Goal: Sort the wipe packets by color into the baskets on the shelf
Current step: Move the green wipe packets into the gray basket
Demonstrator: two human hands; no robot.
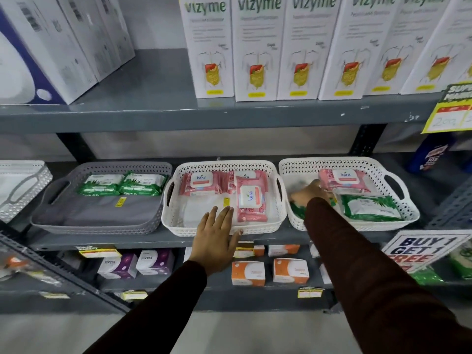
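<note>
In the right-hand white basket (398, 175), at its near left corner, my right hand (310, 194) is reaching down onto a green packet (297, 210) that mostly hides under my wrist and sleeve. My fingers there are curled over it and blurred, so I cannot tell whether they are closing on it or only touching it. To do this well, I am thinking I should pinch that green packet by its edge and lift it clear of the rim without dragging the pink packet (342, 178) lying just behind it or the other green packet (369, 206) beside it. That basket is the mixed one, so both colours are waiting there.

My left hand (217, 233) is lying flat on the front rim of the middle white basket (178, 172), fingers (223, 213) spread and straight, gripping nothing, steadying it by my judgement. Pink packets (251, 198) are sitting in that middle basket, and two green packets (122, 183) are lying at the back of the grey basket (102, 166) on the left. That grey one looks like where this green packet belongs.
</note>
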